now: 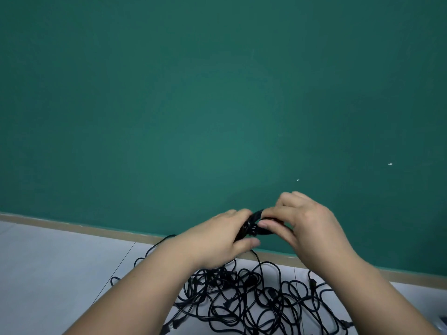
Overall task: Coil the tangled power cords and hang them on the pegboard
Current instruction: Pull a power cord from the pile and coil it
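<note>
The left hand is curled round a small bundle of black cord. Its fingers wrap over the top and its thumb lies underneath. The right hand meets it from the other side, pinching the same bundle between thumb and bent fingers. The two hands are almost touching, and the bundle shows only in the narrow gap between them. How many loops it holds cannot be told, since the fingers cover most of it. Both hands are raised above the floor, in front of the lower part of the wall.

From under the left hand a single strand drops to the pile of cords. This pile lies on the floor directly below and between the forearms. It is a loose black tangle of loops crossing one another, with several plugs mixed in. One plug sticks out at the pile's lower left edge. Part of the tangle is hidden behind the left forearm, and one loop arcs out past it towards the wall.

The floor is pale, with thin joint lines. A tan baseboard runs along the foot of the plain green wall, which fills the upper part of the view.
</note>
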Demonstrator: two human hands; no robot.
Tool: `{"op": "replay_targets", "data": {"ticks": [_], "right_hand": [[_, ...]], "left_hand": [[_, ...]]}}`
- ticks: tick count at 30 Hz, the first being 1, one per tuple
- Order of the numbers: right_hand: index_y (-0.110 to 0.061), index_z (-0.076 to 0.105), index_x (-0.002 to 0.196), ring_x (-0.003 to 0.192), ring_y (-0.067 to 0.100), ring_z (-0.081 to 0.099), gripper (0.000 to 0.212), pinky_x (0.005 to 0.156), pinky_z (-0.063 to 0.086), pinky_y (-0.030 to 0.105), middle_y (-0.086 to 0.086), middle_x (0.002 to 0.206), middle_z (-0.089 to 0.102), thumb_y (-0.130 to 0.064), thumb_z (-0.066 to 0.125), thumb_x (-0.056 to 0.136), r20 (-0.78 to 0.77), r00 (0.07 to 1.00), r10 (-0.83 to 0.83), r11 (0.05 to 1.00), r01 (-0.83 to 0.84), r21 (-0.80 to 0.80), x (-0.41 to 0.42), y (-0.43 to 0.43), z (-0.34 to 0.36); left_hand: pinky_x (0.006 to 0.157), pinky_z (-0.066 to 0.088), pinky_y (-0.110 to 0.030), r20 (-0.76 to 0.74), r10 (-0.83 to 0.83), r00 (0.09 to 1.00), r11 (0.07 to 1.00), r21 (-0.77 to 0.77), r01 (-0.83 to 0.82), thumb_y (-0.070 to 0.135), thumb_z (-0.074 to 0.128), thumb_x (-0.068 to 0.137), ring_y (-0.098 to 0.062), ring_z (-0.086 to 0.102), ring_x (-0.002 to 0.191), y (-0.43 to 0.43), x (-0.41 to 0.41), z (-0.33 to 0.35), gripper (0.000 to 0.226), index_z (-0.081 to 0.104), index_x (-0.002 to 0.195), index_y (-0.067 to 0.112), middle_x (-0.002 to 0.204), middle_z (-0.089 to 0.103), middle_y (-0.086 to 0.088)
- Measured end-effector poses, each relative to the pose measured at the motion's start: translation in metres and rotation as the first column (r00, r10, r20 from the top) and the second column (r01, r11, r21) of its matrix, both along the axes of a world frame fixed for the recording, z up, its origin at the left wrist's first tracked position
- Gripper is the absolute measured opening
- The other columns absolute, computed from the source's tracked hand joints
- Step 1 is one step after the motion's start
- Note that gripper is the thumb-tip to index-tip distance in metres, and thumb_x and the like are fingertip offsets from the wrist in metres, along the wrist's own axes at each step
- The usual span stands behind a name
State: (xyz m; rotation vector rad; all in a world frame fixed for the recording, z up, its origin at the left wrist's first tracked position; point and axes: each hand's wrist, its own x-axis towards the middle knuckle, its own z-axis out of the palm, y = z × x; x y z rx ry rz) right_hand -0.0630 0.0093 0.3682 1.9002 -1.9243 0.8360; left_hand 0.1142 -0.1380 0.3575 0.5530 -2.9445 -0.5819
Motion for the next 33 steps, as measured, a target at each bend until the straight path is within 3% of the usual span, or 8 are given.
{"op": "replay_targets", "data": {"ticks": [4, 7, 11, 18, 22, 28, 30, 33], "right_hand": [[-0.044, 0.079, 0.094, 0.087, 0.009, 0.060, 0.014, 0.073, 0.051, 0.032, -0.017, 0.086, 0.061, -0.055, 0.078, 0.086, 0.297, 0.953, 0.062, 0.996, -0.079, 0.046, -0.002, 0.001, -0.005], [-0.038, 0.083, 0.086, 0.082, 0.016, 0.066, 0.009, 0.078, 0.054, 0.030, -0.010, 0.086, 0.072, -0.039, 0.090, 0.080, 0.600, 0.796, 0.075, 0.992, -0.124, 0.040, -0.004, 0.002, -0.003], [-0.023, 0.084, 0.097, 0.090, 0.018, 0.074, 0.009, 0.083, 0.057, 0.026, -0.002, 0.096, 0.081, -0.024, 0.076, 0.095, 0.831, 0.550, 0.085, 0.975, -0.217, 0.044, -0.017, 0.004, -0.002], [-0.016, 0.073, 0.101, 0.064, 0.015, 0.063, 0.011, 0.060, 0.045, 0.031, 0.003, 0.082, 0.076, -0.005, 0.070, 0.099, 0.897, 0.433, 0.093, 0.996, -0.026, -0.090, -0.010, -0.007, -0.010], [-0.019, 0.072, 0.108, 0.075, 0.017, 0.068, 0.017, 0.064, 0.051, 0.030, 0.005, 0.094, 0.078, -0.009, 0.076, 0.095, 0.911, 0.373, 0.178, 0.984, -0.052, -0.171, -0.001, -0.011, -0.012], [-0.016, 0.079, 0.114, 0.086, 0.014, 0.063, 0.019, 0.066, 0.051, 0.031, 0.002, 0.113, 0.078, -0.021, 0.065, 0.103, 0.949, 0.211, 0.235, 0.967, 0.045, -0.249, 0.000, -0.020, -0.012], [-0.016, 0.077, 0.114, 0.080, 0.017, 0.063, 0.018, 0.063, 0.050, 0.032, 0.002, 0.108, 0.079, -0.017, 0.061, 0.106, 0.947, 0.263, 0.185, 0.979, 0.029, -0.200, 0.002, -0.022, -0.015], [-0.021, 0.076, 0.105, 0.066, 0.013, 0.059, 0.017, 0.059, 0.049, 0.033, -0.001, 0.078, 0.073, -0.015, 0.060, 0.107, 0.881, 0.466, 0.079, 0.995, 0.015, -0.098, 0.008, -0.026, -0.019]], "left_hand": [[0.097, 0.050, -0.043, 0.030, -0.060, 0.998, 0.996, -0.061, 0.062, 0.071, 0.044, 0.099, -0.017, 0.057, 0.105, 0.009, -0.002, 0.000, 0.039, 0.053, 0.119, 0.038, 0.107, 0.059, 0.008], [0.090, 0.052, -0.043, -0.046, -0.079, 0.996, 0.996, 0.028, 0.080, 0.065, 0.050, 0.101, -0.013, 0.059, 0.097, 0.011, 0.001, 0.000, 0.036, 0.062, 0.119, 0.036, 0.100, 0.060, 0.010], [0.077, 0.054, -0.039, -0.210, -0.031, 0.977, 0.944, 0.316, 0.097, 0.060, 0.055, 0.101, -0.017, 0.060, 0.078, 0.011, 0.002, -0.002, 0.033, 0.070, 0.105, 0.031, 0.086, 0.066, 0.007], [0.069, 0.052, -0.034, -0.456, 0.265, 0.850, 0.753, 0.648, 0.112, 0.040, 0.056, 0.105, -0.019, 0.059, 0.075, 0.013, -0.005, 0.000, 0.027, 0.063, 0.124, 0.022, 0.082, 0.067, 0.004], [0.064, 0.049, -0.030, -0.508, 0.419, 0.753, 0.648, 0.748, 0.144, 0.031, 0.052, 0.110, -0.025, 0.056, 0.067, 0.015, -0.008, 0.006, 0.024, 0.051, 0.133, 0.026, 0.079, 0.066, -0.009], [0.060, 0.048, -0.029, -0.507, 0.464, 0.726, 0.549, 0.808, 0.214, 0.041, 0.053, 0.103, -0.027, 0.053, 0.066, 0.023, -0.013, 0.008, 0.035, 0.054, 0.131, 0.020, 0.079, 0.063, -0.015], [0.060, 0.047, -0.030, -0.519, 0.471, 0.713, 0.545, 0.807, 0.228, 0.044, 0.053, 0.101, -0.027, 0.053, 0.066, 0.024, -0.015, 0.008, 0.037, 0.053, 0.127, 0.016, 0.079, 0.063, -0.015], [0.062, 0.046, -0.032, -0.542, 0.474, 0.694, 0.572, 0.789, 0.226, 0.044, 0.052, 0.104, -0.026, 0.054, 0.064, 0.024, -0.018, 0.006, 0.037, 0.051, 0.117, 0.009, 0.078, 0.064, -0.013]]}}
